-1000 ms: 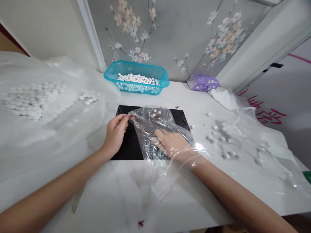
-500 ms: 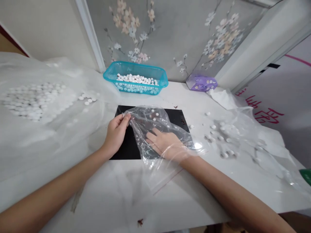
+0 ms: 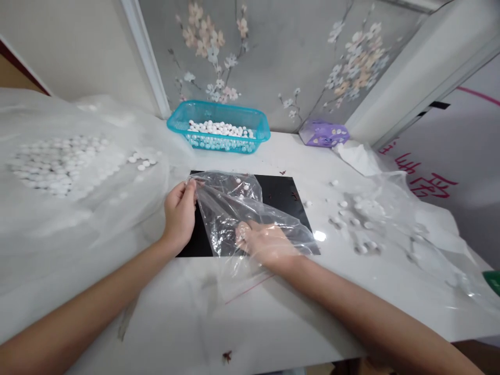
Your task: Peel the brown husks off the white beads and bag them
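Note:
A clear plastic bag [image 3: 238,208] with a thin red line near its lower edge lies across a black mat [image 3: 279,190]. A few white balls [image 3: 246,187] show through its upper part. My left hand [image 3: 179,213] pinches the bag's upper left corner between thumb and fingers. Under a layer of the same plastic, my right hand [image 3: 265,242] is closed, its fingers curled together over the mat. Creased film covers the fingertips, so what they hold, if anything, is hidden.
Behind the mat stands a blue plastic basket [image 3: 177,125] partly filled with white balls. A big translucent bag [image 3: 97,208] of similar balls lies at left. Loose balls [image 3: 341,204] and crumpled clear plastic [image 3: 437,260] lie at right, with a purple pack [image 3: 324,134] against the wall.
My left hand has moved slightly left, pulling the bag's corner with it. My right hand's fingers, spread before, are now curled in. The balls in the bag have shifted left.

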A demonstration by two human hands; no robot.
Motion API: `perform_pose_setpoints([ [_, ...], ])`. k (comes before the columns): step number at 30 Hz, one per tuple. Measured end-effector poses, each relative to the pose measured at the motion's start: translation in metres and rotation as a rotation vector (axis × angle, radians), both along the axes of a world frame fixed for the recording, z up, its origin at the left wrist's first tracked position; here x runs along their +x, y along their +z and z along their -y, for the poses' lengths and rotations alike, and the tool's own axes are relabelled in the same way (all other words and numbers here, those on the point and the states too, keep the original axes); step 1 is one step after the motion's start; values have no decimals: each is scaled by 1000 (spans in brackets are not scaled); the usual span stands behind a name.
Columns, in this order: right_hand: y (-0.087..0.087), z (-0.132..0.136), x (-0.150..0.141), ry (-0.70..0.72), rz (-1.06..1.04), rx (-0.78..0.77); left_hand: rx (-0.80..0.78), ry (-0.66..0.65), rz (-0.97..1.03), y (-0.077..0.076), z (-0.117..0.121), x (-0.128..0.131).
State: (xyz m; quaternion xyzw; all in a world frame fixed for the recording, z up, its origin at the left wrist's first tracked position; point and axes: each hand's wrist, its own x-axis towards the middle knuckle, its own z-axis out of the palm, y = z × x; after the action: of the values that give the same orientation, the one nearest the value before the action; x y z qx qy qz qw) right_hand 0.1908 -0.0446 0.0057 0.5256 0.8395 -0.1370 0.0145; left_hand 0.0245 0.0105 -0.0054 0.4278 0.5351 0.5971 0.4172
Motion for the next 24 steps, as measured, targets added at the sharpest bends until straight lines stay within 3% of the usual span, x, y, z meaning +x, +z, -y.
perform_pose_setpoints([
  [7,6,14,21,192,-99,171,2,133,109,7,-21,-20],
  [9,11,15,30,171,-152,282,4,135,122,8,-26,-25],
  [11,14,10,42,-20,-239,446,5,132,129,7,-28,-28],
  [14,16,-10,63,-463,-406,631,4,123,136,8,-27,-27],
  [16,14,-26,76,-643,-541,597,2,122,143,9,-26,-25],
  [18,11,-38,84,-684,-559,391,1,122,148,10,-26,-24],
  [21,9,-44,84,-553,-324,142,2,121,147,10,-26,-24],
  [24,12,-40,78,-401,-81,94,3,119,139,8,-26,-24],
])
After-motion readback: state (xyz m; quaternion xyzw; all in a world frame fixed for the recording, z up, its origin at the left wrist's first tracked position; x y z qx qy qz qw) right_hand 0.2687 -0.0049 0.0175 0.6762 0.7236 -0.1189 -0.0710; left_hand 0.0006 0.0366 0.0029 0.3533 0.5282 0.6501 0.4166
